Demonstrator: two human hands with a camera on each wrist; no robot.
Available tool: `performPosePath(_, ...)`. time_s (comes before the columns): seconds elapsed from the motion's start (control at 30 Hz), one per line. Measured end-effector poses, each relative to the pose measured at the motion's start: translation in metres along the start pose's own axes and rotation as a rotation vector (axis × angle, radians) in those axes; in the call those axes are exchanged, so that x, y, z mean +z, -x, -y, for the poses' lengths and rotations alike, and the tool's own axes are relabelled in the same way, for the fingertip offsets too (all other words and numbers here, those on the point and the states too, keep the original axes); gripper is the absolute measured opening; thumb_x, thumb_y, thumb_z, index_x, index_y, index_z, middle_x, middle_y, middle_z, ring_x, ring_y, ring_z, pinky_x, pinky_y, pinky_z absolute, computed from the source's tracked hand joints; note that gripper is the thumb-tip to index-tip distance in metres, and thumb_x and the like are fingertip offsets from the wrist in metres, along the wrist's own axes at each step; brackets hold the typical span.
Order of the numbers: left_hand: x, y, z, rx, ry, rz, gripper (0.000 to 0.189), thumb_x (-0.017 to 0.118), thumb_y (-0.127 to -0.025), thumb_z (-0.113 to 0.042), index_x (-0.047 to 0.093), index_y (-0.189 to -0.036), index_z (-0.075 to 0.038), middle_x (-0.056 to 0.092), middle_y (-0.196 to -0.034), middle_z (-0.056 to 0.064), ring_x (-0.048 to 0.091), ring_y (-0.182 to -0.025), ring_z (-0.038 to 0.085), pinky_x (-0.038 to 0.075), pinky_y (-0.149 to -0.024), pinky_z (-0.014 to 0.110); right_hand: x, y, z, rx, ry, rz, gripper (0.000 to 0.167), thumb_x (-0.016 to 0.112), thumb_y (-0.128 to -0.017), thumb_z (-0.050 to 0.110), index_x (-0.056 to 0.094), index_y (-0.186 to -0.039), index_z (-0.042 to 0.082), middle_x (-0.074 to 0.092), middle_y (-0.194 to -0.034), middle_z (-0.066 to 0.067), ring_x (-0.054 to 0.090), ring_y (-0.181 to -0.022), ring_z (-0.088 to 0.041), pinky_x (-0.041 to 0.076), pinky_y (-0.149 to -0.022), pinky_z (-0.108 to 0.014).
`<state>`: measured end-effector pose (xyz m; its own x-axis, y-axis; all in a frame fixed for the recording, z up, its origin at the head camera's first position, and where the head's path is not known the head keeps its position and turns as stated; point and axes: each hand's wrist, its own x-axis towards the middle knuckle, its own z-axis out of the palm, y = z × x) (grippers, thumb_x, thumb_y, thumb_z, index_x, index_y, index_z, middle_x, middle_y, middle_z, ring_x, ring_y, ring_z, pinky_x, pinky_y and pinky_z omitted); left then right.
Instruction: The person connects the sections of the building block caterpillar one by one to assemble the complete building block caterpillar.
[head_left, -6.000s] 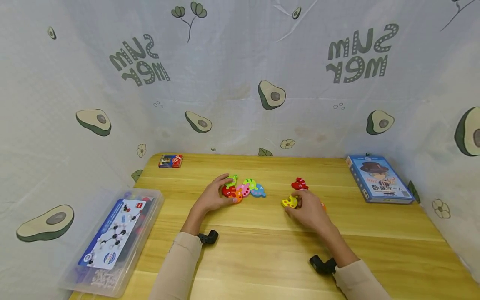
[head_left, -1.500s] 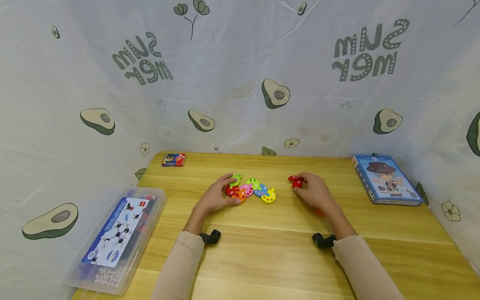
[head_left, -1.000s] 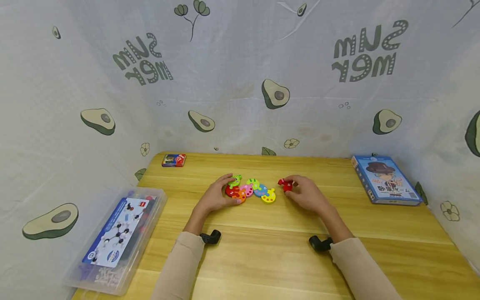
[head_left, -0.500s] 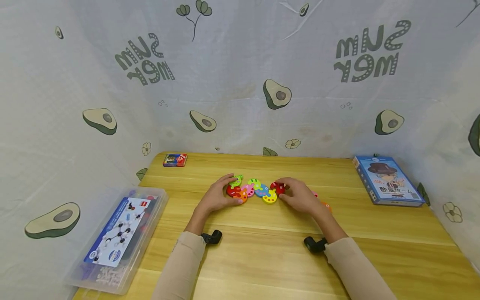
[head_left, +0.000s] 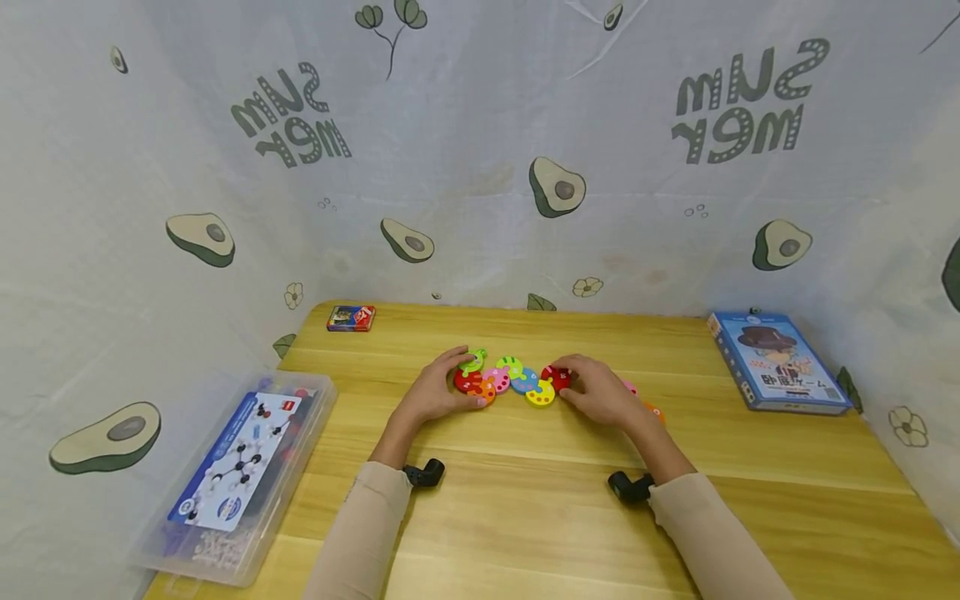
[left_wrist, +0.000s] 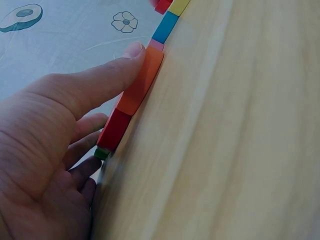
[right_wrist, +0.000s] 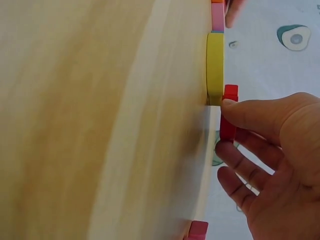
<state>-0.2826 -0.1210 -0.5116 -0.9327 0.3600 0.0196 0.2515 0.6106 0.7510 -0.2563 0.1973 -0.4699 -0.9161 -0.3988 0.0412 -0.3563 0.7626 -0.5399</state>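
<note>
A chain of colourful numbered jigsaw pieces lies across the table, shaped like a caterpillar with a green head piece (head_left: 473, 360). My left hand (head_left: 433, 390) grips its left end, thumb against the orange piece (left_wrist: 142, 82) and fingers by the head and the red piece (left_wrist: 115, 130). Pink, light green and blue (head_left: 524, 381) pieces follow, then a yellow piece (head_left: 540, 393). My right hand (head_left: 600, 392) pinches another red puzzle piece (head_left: 556, 379) between thumb and fingers, at the yellow piece's edge. In the right wrist view that red piece (right_wrist: 228, 117) sits slightly raised beside the yellow piece (right_wrist: 215, 67).
Loose pink (head_left: 630, 387) and orange (head_left: 655, 412) pieces lie partly hidden behind my right wrist. A clear plastic case (head_left: 300, 467) stands at the left, a small card box (head_left: 351, 318) at the back left. The blue game box (head_left: 780, 362) is at the back right, before a printed curtain.
The yellow piece left my right hand and now sits at the chain's right end. My right hand picked up the red piece and carried it left to the yellow one. The left hand stayed.
</note>
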Motion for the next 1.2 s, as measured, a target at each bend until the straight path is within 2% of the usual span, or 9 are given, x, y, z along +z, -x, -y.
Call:
performPosePath(0.27, 0.001, 0.000, -0.001, -0.010, 0.002, 0.000, 0.090, 0.090, -0.077, -0.045, 0.051, -0.153, -0.018, 0.034, -0.168, -0.003, 0.029, -0.156, 0.030, 0.030, -0.125, 0.055, -0.002, -0.005, 0.003, 0.027, 0.019, 0.023, 0.045, 0.071, -0.096, 0.007, 0.060, -0.139, 0.002, 0.059, -0.144, -0.021, 0.061, -0.124, -0.038, 0.050, -0.107, -0.056)
performPosePath(0.4, 0.001, 0.001, -0.002, -0.008, 0.001, 0.001, 0.089, 0.090, -0.077, -0.046, 0.052, -0.152, -0.018, 0.033, -0.168, -0.003, 0.029, -0.156, 0.030, 0.030, -0.124, 0.055, -0.001, -0.006, 0.003, 0.003, 0.046, 0.035, 0.043, 0.072, -0.094, 0.004, 0.063, -0.136, 0.001, 0.062, -0.140, -0.020, 0.060, -0.124, -0.038, 0.050, -0.108, -0.056)
performPosePath(0.67, 0.000, 0.002, -0.003, -0.003, 0.005, 0.002, 0.088, 0.090, -0.076, -0.044, 0.053, -0.152, -0.017, 0.033, -0.168, -0.002, 0.030, -0.156, 0.032, 0.030, -0.124, 0.055, 0.002, -0.005, 0.000, 0.012, 0.054, 0.060, 0.044, 0.072, -0.093, 0.004, 0.063, -0.136, 0.002, 0.063, -0.139, -0.019, 0.061, -0.120, -0.036, 0.050, -0.108, -0.056)
performPosePath(1.0, 0.002, 0.003, -0.002, 0.017, -0.011, 0.007, 0.091, 0.091, -0.076, -0.044, 0.051, -0.152, -0.016, 0.032, -0.168, -0.001, 0.030, -0.156, 0.032, 0.031, -0.124, 0.055, -0.008, 0.012, -0.014, 0.037, -0.018, -0.012, 0.044, 0.071, -0.095, 0.012, 0.062, -0.137, 0.002, 0.062, -0.136, -0.018, 0.062, -0.112, -0.034, 0.054, -0.098, -0.055)
performPosePath(1.2, 0.001, 0.003, -0.002, 0.022, -0.008, -0.006, 0.090, 0.092, -0.075, -0.044, 0.052, -0.152, -0.018, 0.033, -0.168, -0.002, 0.031, -0.155, 0.031, 0.032, -0.123, 0.055, -0.023, 0.030, -0.025, 0.069, -0.026, -0.078, 0.042, 0.072, -0.095, 0.015, 0.064, -0.134, 0.000, 0.066, -0.125, -0.018, 0.061, -0.104, -0.031, 0.055, -0.091, -0.051)
